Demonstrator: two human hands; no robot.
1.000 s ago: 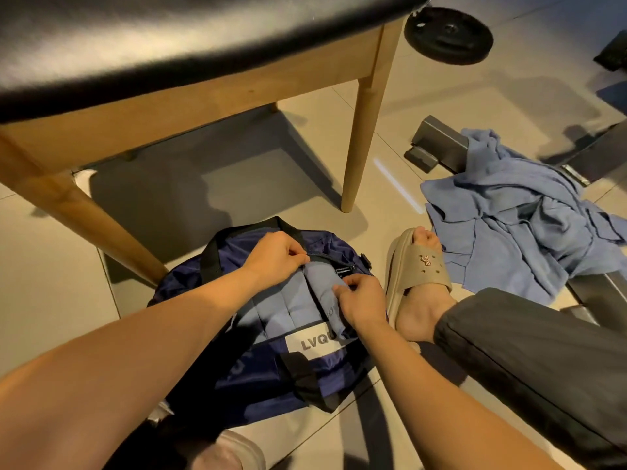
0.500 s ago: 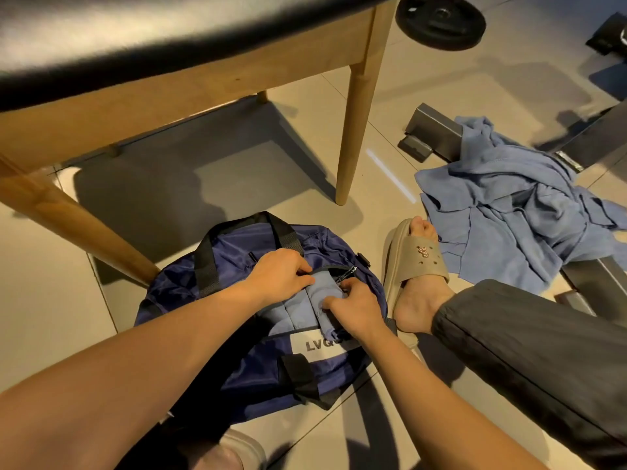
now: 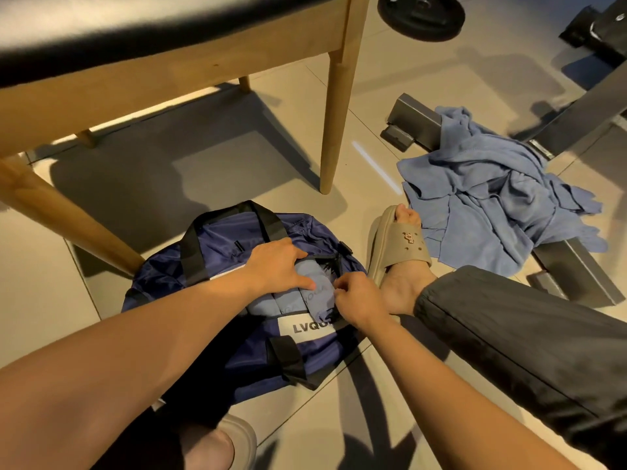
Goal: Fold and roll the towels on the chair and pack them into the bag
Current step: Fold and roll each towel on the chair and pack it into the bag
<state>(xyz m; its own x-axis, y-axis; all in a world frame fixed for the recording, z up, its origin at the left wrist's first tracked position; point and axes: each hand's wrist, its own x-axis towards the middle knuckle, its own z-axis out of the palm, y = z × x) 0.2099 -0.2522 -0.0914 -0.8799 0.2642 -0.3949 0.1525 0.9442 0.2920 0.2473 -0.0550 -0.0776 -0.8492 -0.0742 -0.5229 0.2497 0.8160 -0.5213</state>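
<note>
The bag [image 3: 237, 239] lies on the floor [image 3: 190, 171] by the chair leg [image 3: 334, 130], with rolled towels [image 3: 295, 300] in its mouth. The left hand [image 3: 278, 266] presses on them with flat fingers. The right hand [image 3: 356, 300] pinches the bag's opening edge. If the press eases too soon, the rolls may spring loose or cloth may catch in the zipper.

The bag [image 3: 230, 239] is navy woven cloth with a faint, nylon-like sheen, and its straps [image 3: 193, 245] are matt black webbing. The rolled towels [image 3: 302, 293] inside it and the loose heap [image 3: 492, 205] are soft, matt blue cloth (the weave is too fine to tell). The chair legs [image 3: 334, 123] are smooth pale wood under a glossy black seat [image 3: 135, 25]. The floor tiles [image 3: 390, 79] are smooth and semi-glossy, and the bars [image 3: 414, 117] are dull grey metal.
</note>
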